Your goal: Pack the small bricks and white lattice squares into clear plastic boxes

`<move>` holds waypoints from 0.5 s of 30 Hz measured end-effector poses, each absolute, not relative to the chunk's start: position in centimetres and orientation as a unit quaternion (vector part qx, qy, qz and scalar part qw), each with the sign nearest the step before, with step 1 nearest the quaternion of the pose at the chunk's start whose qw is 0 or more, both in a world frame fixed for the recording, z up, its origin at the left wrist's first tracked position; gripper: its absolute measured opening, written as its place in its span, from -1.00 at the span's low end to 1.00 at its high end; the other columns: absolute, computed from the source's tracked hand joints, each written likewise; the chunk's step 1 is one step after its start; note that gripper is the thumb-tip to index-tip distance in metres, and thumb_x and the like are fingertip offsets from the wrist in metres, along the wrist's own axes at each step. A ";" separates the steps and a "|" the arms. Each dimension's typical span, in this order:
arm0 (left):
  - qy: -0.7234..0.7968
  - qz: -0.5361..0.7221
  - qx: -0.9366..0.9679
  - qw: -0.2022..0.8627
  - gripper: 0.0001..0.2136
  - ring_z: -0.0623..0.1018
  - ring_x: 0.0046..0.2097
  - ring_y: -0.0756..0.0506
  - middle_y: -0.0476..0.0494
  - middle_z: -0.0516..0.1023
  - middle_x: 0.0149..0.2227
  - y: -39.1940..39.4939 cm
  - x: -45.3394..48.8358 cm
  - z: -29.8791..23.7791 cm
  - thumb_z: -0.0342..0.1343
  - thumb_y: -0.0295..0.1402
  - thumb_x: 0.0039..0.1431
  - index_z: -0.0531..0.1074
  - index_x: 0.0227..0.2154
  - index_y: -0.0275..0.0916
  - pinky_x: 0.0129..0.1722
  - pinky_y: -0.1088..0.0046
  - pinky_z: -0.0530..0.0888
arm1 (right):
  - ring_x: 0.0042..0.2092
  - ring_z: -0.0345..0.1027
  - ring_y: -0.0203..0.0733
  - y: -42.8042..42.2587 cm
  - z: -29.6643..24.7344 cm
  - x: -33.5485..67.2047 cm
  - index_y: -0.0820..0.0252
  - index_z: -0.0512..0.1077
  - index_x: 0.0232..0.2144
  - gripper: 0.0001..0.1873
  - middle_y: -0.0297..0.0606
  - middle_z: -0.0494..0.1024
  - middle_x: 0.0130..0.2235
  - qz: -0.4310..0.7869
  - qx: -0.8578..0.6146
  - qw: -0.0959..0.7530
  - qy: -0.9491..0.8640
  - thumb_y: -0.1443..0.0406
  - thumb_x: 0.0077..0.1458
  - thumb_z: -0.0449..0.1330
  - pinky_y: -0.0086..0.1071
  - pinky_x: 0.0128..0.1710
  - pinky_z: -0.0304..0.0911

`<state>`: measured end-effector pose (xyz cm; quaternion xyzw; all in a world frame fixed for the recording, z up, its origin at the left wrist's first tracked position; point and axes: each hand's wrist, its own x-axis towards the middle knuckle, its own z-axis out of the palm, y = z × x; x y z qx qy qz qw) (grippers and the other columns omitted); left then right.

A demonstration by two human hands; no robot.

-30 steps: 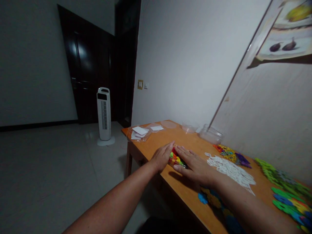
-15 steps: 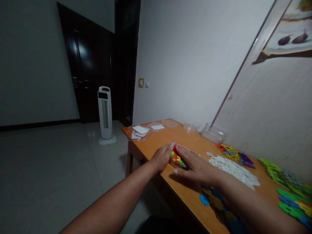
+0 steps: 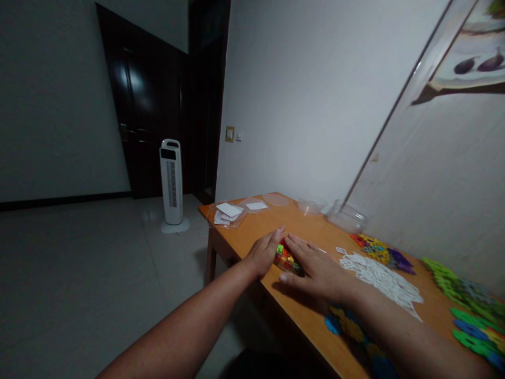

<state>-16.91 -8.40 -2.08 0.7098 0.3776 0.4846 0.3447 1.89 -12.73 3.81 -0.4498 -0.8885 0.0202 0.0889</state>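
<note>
Between my two hands, near the table's front edge, sits a clear plastic container [image 3: 287, 259] of small red, yellow, green and orange pieces. My left hand [image 3: 265, 253] holds its left side, fingers together and pointing away. Over its right side and top lies my right hand [image 3: 313, 266], the thumb along the near side, so the two hands grip it together. My right hand hides much of the container. Beyond the right hand spreads a pile of white plastic link pieces [image 3: 382, 279]. Blue and brown flower-shaped discs [image 3: 349, 323] lie partly under my right forearm.
On the wooden table [image 3: 252, 223] are clear lids with white cards [image 3: 229, 210] at the far left corner. Clear tubs [image 3: 347, 216] stand by the wall. Green pieces [image 3: 445, 279] and colourful discs [image 3: 473, 329] lie right. A white tower fan [image 3: 172, 184] stands on the floor.
The view has shifted slightly, moving the scene a little to the right. Both hands stay on the container, with hardly any movement.
</note>
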 end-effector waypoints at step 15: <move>0.376 0.475 0.717 0.344 -0.32 0.24 0.34 -0.15 -0.19 0.26 0.31 -8.4 -17.1 -2.0 -0.41 0.07 0.35 0.24 0.28 -0.27 0.35 0.21 0.14 | 0.40 -0.15 0.19 -12.2 3.1 2.1 0.22 -0.09 0.41 0.07 0.01 -0.01 0.39 0.029 -0.455 0.102 -0.884 -0.27 0.07 0.04 0.13 0.35 -0.16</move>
